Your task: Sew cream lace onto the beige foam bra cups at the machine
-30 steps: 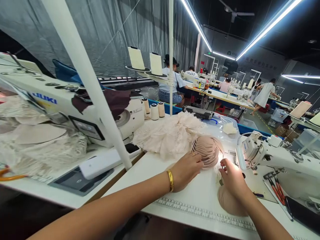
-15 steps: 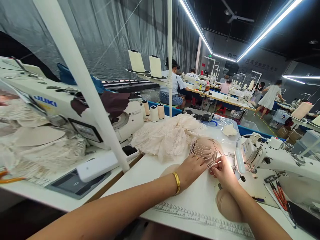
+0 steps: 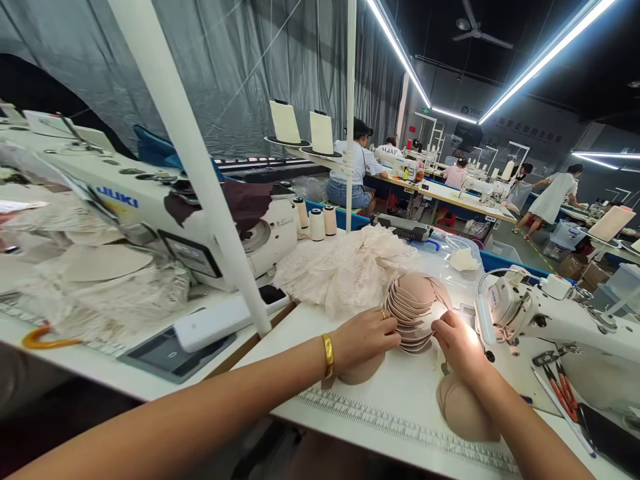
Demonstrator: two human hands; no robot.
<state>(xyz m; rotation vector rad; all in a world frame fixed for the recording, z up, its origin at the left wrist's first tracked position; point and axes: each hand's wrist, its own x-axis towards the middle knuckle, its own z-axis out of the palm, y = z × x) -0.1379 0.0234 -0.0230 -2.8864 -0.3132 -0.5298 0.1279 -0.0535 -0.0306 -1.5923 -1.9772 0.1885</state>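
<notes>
A nested stack of beige bra cups lies on its side on the white table. My left hand, with a gold ring and bracelet, rests fingers curled against the stack's near edge. My right hand pinches the edge of the front cup of the stack, lit by the machine lamp. One loose beige cup lies under my right forearm and another sits under my left hand.
A white sewing machine stands at right, red-handled snips by its base. A pile of cream lace lies behind the stack. A Juki machine, a white pole and thread cones stand at left. Other workers sit at far tables.
My right hand moved from the table up to the stack and took hold of the front cup's edge. My left hand stayed on the stack. The view shifted slightly.
</notes>
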